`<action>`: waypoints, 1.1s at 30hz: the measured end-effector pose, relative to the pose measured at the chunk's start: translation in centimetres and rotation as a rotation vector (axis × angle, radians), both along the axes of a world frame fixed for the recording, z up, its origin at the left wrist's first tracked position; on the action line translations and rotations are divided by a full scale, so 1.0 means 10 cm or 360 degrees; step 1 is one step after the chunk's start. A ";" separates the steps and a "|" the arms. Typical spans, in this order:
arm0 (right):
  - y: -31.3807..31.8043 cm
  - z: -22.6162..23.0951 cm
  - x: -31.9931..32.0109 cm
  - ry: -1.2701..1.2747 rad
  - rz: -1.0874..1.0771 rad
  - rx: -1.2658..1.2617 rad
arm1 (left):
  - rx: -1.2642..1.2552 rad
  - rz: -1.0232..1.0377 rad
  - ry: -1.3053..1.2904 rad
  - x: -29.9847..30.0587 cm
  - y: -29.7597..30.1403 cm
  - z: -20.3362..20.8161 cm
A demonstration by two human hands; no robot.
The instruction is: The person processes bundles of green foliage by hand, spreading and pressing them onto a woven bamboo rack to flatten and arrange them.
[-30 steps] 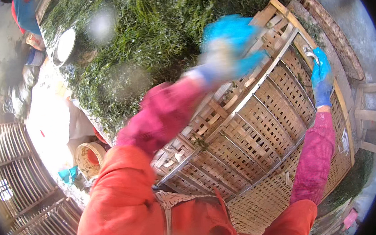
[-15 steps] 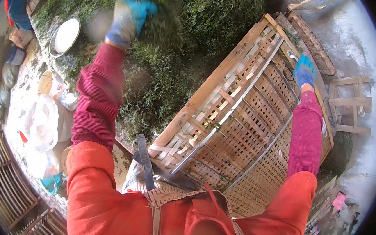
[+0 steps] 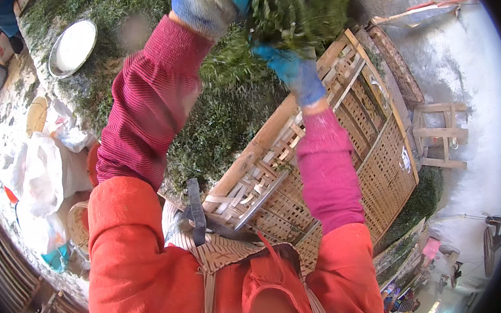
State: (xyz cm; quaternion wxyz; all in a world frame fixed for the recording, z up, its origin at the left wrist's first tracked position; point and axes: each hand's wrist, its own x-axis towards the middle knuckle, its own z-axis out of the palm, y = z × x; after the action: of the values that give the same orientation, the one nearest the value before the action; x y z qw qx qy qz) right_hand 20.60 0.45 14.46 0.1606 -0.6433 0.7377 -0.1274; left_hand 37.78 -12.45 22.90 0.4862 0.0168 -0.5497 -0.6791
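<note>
Between my two gloved hands is a loose clump of dark green leafy sprigs (image 3: 303,15), blurred by motion. My left hand (image 3: 212,6), in a blue and grey work glove, is closed on its left side; part of that hand lies beyond the top edge of the picture. From below, my right hand (image 3: 300,76) grips the clump's lower edge with its blue-gloved fingers. Beneath them spreads a bed of the same green leaves (image 3: 211,127). A large woven bamboo tray with a wooden frame (image 3: 378,168) leans at a slant below my right hand.
A round basin of white stuff (image 3: 53,65) stands among leaves at the upper left. White plastic bags (image 3: 41,170) lie at the left, above slatted racks (image 3: 0,253). A wooden stool-like frame (image 3: 441,134) stands at the right. Another person (image 3: 6,20) is partly visible at the upper left.
My right hand has left the tray's right edge and come up left to the leaves. My left hand has moved right, and a clump is now between both hands.
</note>
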 end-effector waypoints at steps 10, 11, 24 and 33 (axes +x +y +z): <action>-0.37 0.01 -0.12 -0.1628 0.0097 -0.0219 | -0.1017 0.1141 -0.2597 1.07 -0.81 -1.56; -0.37 -0.27 -0.53 -0.1686 0.0307 -0.0507 | -0.0946 0.1109 -0.2327 1.11 -0.80 -1.72; -0.90 0.67 0.07 -0.1873 0.0256 -0.0650 | -0.1494 0.0147 -0.1380 -0.38 -0.68 -1.49; -1.01 1.09 -0.39 -0.2090 -0.0080 -0.0729 | -0.1862 0.0638 -0.2498 -0.38 -0.16 -2.37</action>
State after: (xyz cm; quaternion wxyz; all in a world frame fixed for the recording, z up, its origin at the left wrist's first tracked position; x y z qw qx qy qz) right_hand 16.68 -9.66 25.35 0.4307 -0.4336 0.4570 -0.6462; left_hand 33.94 -14.06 -0.79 0.0227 0.3110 -0.9501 -0.0036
